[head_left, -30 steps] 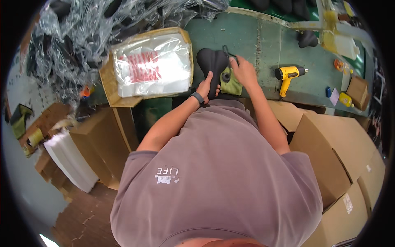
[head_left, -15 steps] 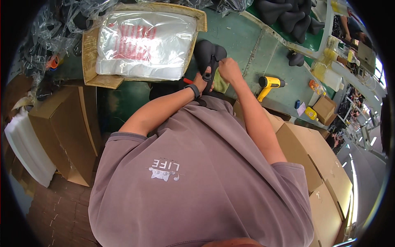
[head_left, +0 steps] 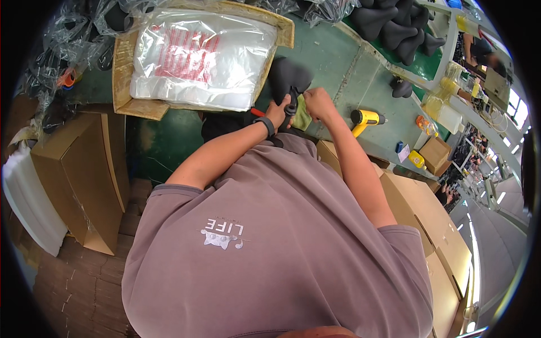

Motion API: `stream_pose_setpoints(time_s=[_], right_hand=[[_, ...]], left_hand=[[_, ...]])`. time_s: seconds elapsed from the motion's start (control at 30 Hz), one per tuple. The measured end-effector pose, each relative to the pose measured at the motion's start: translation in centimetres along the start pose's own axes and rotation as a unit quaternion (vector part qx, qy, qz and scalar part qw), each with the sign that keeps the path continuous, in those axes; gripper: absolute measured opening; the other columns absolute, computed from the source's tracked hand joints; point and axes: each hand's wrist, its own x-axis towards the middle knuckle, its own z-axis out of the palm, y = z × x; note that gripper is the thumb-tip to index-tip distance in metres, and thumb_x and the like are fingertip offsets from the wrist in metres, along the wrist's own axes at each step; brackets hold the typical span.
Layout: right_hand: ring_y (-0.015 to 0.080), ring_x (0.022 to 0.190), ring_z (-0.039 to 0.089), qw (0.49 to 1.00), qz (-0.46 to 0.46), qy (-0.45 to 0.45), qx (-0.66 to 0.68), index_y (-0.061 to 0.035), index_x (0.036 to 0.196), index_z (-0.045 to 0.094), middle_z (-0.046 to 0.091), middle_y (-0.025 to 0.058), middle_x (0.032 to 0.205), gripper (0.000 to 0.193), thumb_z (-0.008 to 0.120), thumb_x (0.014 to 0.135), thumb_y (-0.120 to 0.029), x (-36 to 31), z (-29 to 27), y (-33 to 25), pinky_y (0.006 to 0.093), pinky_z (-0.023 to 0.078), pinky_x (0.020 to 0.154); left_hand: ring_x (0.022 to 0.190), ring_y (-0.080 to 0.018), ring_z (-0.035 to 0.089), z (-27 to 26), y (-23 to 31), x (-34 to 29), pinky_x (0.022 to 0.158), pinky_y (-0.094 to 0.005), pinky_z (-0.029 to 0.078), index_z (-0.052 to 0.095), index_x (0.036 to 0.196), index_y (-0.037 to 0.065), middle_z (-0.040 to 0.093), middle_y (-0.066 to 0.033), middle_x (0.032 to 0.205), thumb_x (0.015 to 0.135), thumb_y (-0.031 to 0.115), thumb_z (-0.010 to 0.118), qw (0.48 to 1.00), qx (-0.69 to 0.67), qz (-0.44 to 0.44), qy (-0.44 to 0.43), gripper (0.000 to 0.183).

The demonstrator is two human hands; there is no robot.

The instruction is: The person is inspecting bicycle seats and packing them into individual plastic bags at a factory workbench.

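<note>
A black bicycle saddle (head_left: 286,76) is upheld over the near edge of the green bench, its wide end pointing away from me and slightly blurred. My left hand (head_left: 276,115), with a dark band on the wrist, grips the narrow end. Just right of the saddle, my right hand (head_left: 319,105) is closed in a fist; whatever its fingers hold, if anything, is hidden. A yellow-green cloth (head_left: 302,116) shows between the two hands. Beside my left wrist pokes out a red handle-like piece (head_left: 257,112).
An open cardboard box (head_left: 286,32) holds clear plastic bags (head_left: 197,56). Right of my hands lies a yellow heat gun (head_left: 367,118). More black saddles (head_left: 389,25) are piled at the far right. Cartons (head_left: 79,174) stand to my left, others (head_left: 420,208) to my right.
The saddle has turned and tilted a little in my left hand. My right fist has shifted slightly right and nearer to me. The whole view has shifted slightly.
</note>
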Motion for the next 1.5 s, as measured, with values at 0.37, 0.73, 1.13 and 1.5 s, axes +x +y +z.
stream_pose_setpoints(time_s=[0.37,0.73,1.13,1.5], right_hand=[[0.0346,0.051,0.074,0.979,-0.08,-0.044,-0.182,0.0057,0.078,0.074,0.072,0.0187,0.063,0.046,0.054,0.109,-0.021,6.2,-0.9,3.1,0.0459,0.064,0.064],[0.034,0.049,0.071,0.994,-0.043,0.103,-0.006,0.0057,0.083,0.074,0.074,0.0225,0.068,0.045,0.055,0.11,-0.024,8.0,0.6,4.0,0.0482,0.058,0.052],[0.0351,0.05,0.073,1.0,0.001,0.01,0.012,0.0056,0.082,0.072,0.073,0.0211,0.065,0.045,0.052,0.111,-0.023,0.1,0.7,1.6,0.049,0.063,0.063],[0.0321,0.054,0.075,1.0,-0.006,0.002,0.021,0.0053,0.098,0.079,0.074,0.0182,0.069,0.042,0.054,0.112,-0.025,11.4,-3.9,4.7,0.0451,0.063,0.062]], left_hand=[[0.061,-0.0231,0.07,0.6,0.0,-0.2,0.05,-0.0373,0.057,0.065,0.11,0.007,0.071,-0.0119,0.084,0.112,0.065,0.063,0.999,0.014,-0.022,-0.029,0.058],[0.065,-0.0273,0.07,1.3,2.1,-0.4,0.056,-0.0417,0.057,0.07,0.117,0.005,0.074,-0.0149,0.086,0.117,0.075,0.034,0.993,-0.043,-0.103,-0.037,0.078],[0.06,-0.027,0.069,-0.6,-0.6,1.6,0.051,-0.0426,0.057,0.07,0.114,0.006,0.074,-0.0141,0.084,0.112,0.083,0.035,0.995,-0.052,-0.076,-0.05,0.084],[0.067,-0.025,0.068,0.1,2.4,-0.7,0.058,-0.0392,0.056,0.067,0.118,0.008,0.071,-0.0117,0.085,0.117,0.076,0.029,0.993,0.013,-0.097,-0.062,0.078]])
